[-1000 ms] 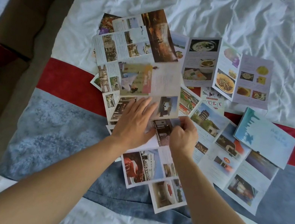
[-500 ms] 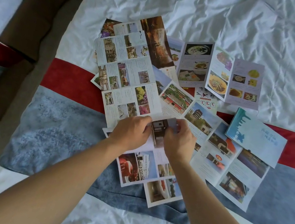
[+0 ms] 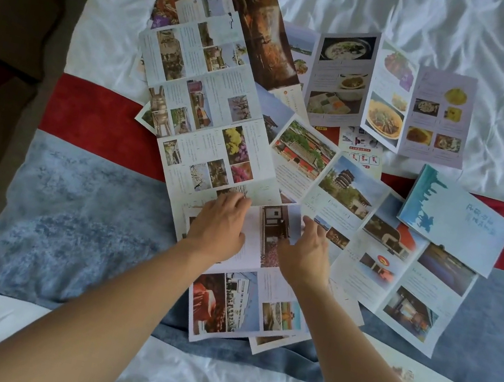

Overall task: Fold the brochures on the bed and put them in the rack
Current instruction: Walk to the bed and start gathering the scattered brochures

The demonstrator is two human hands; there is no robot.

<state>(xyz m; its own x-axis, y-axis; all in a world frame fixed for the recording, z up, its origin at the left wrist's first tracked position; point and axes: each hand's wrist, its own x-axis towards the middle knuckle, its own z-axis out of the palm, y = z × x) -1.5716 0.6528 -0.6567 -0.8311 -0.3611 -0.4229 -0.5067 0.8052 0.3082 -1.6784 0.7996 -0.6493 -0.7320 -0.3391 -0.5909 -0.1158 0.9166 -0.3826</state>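
Hands (image 3: pixel 264 240) flat on brochure (image 3: pixel 270 234) (others overlapping)

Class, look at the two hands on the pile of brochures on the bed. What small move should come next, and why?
Probably pinch the near edge of the long unfolded brochure and fold its lowest panel up. The left hand lies flat on that end and the right hand rests beside it, neither gripping anything. The brochure is fully spread across the others, so it cannot be put away yet.
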